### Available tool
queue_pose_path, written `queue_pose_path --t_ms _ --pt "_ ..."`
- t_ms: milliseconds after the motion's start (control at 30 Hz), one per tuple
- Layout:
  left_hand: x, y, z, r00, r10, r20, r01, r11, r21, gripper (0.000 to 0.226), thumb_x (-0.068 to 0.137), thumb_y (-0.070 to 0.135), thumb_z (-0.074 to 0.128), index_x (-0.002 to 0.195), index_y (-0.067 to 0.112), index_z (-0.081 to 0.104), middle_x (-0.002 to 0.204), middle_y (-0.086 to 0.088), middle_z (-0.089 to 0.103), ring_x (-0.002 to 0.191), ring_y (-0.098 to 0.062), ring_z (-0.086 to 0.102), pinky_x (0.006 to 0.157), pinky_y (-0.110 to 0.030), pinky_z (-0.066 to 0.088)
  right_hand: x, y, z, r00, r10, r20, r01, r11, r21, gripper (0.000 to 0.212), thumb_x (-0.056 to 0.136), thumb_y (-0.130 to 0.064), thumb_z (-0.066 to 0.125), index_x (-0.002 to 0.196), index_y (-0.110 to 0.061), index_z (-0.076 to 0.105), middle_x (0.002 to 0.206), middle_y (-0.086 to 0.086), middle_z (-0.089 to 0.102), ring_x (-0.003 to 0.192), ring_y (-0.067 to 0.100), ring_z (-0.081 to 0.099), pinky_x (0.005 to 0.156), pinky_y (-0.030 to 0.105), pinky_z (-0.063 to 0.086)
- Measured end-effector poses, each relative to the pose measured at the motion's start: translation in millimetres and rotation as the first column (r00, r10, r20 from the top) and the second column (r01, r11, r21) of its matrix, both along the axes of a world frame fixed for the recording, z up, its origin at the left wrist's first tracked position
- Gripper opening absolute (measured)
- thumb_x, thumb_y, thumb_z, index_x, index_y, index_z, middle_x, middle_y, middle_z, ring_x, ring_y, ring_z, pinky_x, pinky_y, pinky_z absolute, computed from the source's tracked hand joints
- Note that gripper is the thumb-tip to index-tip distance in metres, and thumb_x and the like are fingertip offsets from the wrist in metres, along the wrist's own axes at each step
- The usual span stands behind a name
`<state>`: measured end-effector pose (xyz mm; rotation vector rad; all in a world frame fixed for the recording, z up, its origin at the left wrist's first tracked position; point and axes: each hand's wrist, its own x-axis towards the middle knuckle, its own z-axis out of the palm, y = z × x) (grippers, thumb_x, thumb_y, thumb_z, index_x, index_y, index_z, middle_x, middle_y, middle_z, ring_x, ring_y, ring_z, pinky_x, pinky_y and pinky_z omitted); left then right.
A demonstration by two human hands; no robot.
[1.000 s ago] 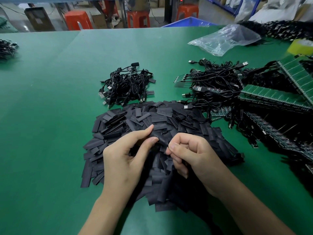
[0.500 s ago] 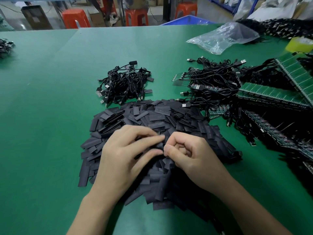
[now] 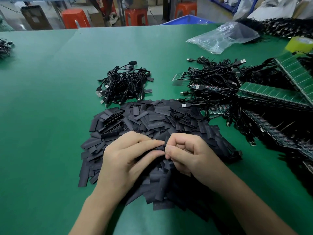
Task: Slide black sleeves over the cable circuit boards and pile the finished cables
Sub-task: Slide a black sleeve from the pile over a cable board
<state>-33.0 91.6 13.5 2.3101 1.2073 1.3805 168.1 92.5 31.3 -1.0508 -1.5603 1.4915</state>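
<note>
A broad heap of flat black sleeves [image 3: 152,119] covers the green table [image 3: 50,116] in front of me. Over its near part my left hand [image 3: 125,160] and my right hand [image 3: 188,155] meet fingertip to fingertip, both pinching one small black sleeve [image 3: 160,148] between them. The circuit board inside it, if any, is hidden. Behind the heap at centre lies a small pile of sleeved black cables [image 3: 125,83]. To the right sits a tangle of USB cables with bare green boards [image 3: 213,85].
Green circuit board panels [image 3: 271,95] with attached cables fill the right side. A clear plastic bag [image 3: 223,36] and a yellow tape roll [image 3: 299,44] lie at the back right. Another cable bundle [image 3: 5,48] sits at the far left. Orange stools [image 3: 74,19] stand beyond the table.
Both hands have sunk lower onto the sleeve heap and closed together. The left fingers, raised and spread a second ago, now lie flatter and pinch the sleeve against the right fingertips.
</note>
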Motion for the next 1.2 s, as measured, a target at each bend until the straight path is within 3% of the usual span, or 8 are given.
queue_pose_path --t_ms 167,333,467,667,833,967,1133,1200 --pt "4.0 -0.6 0.6 0.998 -0.012 0.069 0.017 0.997 -0.078 0.013 0.086 0.023 0.079 0.098 0.018 0.082 0.096 0.008 0.074 0.089 -0.009 0.069 0.080 -0.025 0.052 1.5 -0.9 0.8 1.000 -0.020 0.017 0.020 0.999 0.034 0.017 0.092 -0.015 0.057 0.078 -0.006 0.058 0.054 -0.008 0.041 0.046 0.008 0.032 0.047 0.024 0.026" --pt "3.6 2.3 1.9 0.988 -0.037 0.152 0.069 0.975 -0.210 0.010 0.086 0.023 0.079 0.096 0.021 0.082 0.093 0.013 0.075 0.090 -0.012 0.072 0.080 -0.023 0.052 0.3 -1.1 -0.6 0.975 -0.107 0.193 0.060 0.971 0.232 0.022 0.098 -0.007 0.062 0.077 -0.011 0.061 0.057 -0.011 0.035 0.053 0.005 0.030 0.052 0.019 0.027" --pt "3.6 2.8 2.9 0.987 -0.041 0.156 0.077 0.969 -0.233 0.007 0.087 0.022 0.078 0.094 0.024 0.081 0.092 0.015 0.075 0.090 -0.012 0.072 0.080 -0.023 0.052 -1.8 -2.5 0.2 0.955 -0.145 0.257 0.049 0.936 0.348 0.023 0.098 -0.006 0.063 0.076 -0.011 0.059 0.058 -0.011 0.035 0.053 0.006 0.032 0.054 0.015 0.027" --pt "5.8 0.6 3.4 0.981 -0.032 0.193 0.085 0.959 -0.271 0.005 0.089 0.020 0.077 0.091 0.024 0.079 0.090 0.013 0.075 0.089 -0.017 0.072 0.077 -0.034 0.055 -1.9 -1.9 -1.9 0.950 -0.157 0.269 0.044 0.923 0.382 0.024 0.098 -0.007 0.063 0.075 -0.011 0.058 0.059 -0.010 0.036 0.054 0.006 0.034 0.055 0.015 0.028" --pt "10.6 -0.9 5.3 0.983 -0.001 0.185 0.057 0.954 -0.295 0.008 0.090 0.017 0.073 0.088 0.024 0.076 0.089 0.013 0.073 0.088 -0.018 0.069 0.075 -0.031 0.051 -1.4 -0.2 -4.3 0.936 -0.191 0.297 0.045 0.899 0.437 0.023 0.097 -0.011 0.063 0.076 -0.015 0.058 0.061 0.001 0.044 0.057 0.008 0.039 0.056 0.017 0.030" --pt "12.3 -2.1 6.0 0.986 0.043 0.161 0.013 0.944 -0.330 0.009 0.090 0.017 0.071 0.087 0.025 0.075 0.086 0.016 0.071 0.085 -0.012 0.068 0.073 -0.019 0.048 -1.4 0.2 -7.3 0.928 -0.213 0.307 0.054 0.890 0.453 0.022 0.096 -0.015 0.063 0.075 -0.017 0.057 0.060 0.001 0.045 0.058 0.010 0.041 0.058 0.015 0.031" --pt "3.1 0.6 9.6 0.996 0.000 0.091 0.026 0.956 -0.294 0.009 0.088 0.018 0.074 0.089 0.027 0.078 0.086 0.016 0.073 0.083 -0.010 0.070 0.075 -0.019 0.049 -2.7 -0.1 -8.2 0.928 -0.212 0.305 0.057 0.893 0.447 0.021 0.094 -0.017 0.061 0.074 -0.016 0.057 0.059 0.002 0.046 0.059 0.015 0.043 0.058 0.018 0.032" --pt "0.6 1.8 9.2 0.991 -0.023 0.129 0.068 0.932 -0.355 0.008 0.088 0.024 0.075 0.091 0.030 0.079 0.086 0.014 0.074 0.080 -0.011 0.070 0.073 -0.019 0.050 -2.5 0.2 -7.5 0.925 -0.219 0.312 0.062 0.894 0.443 0.021 0.094 -0.016 0.059 0.073 -0.016 0.056 0.059 0.003 0.046 0.060 0.016 0.043 0.059 0.018 0.031"
